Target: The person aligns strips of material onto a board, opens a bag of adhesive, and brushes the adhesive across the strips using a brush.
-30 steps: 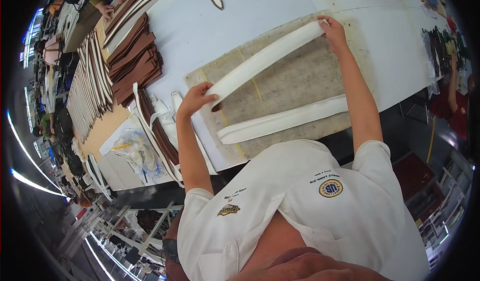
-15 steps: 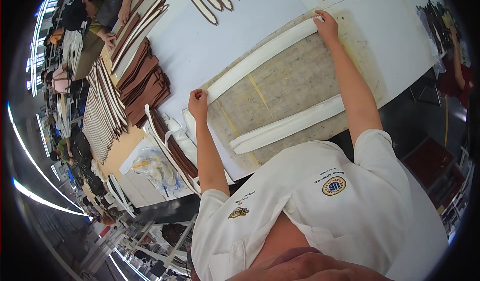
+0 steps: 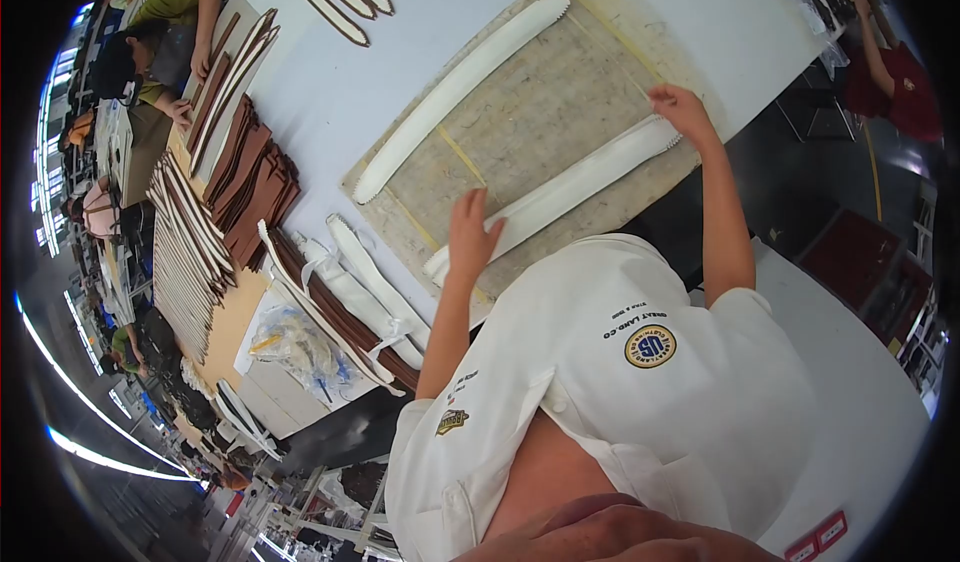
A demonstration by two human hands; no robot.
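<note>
Nearer white strip (image 3: 580, 179) lies beside left fingers (image 3: 468, 207) and right fingers (image 3: 665, 94).

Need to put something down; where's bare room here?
Free: the middle of the mat, between its two white strips; the tabletop between mat and brown stack. Crowded: farther left, with brown-edged strips and clear plastic.
</note>
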